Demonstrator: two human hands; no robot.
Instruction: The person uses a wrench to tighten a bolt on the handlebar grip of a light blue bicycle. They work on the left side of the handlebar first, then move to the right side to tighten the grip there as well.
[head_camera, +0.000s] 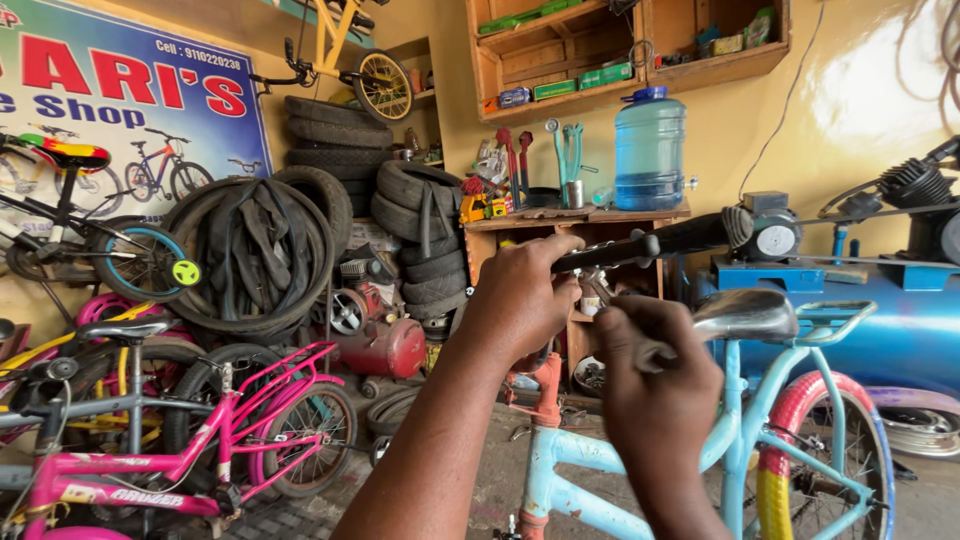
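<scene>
A person's left hand (520, 300) is gripping the black handlebar (640, 245) of a light-blue bicycle (650, 450) while the right hand (655, 385), fingers curled shut beside the stem, is working best with that bar held steady.

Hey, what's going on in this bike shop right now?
A person is working on a light blue bicycle. Their left hand grips the black handlebar grip, while the right hand holds a small tool up near the handlebar; what kind it is cannot be made out. A pink bicycle stands to the left, with stacked tyres and a red compressor behind it.
</scene>
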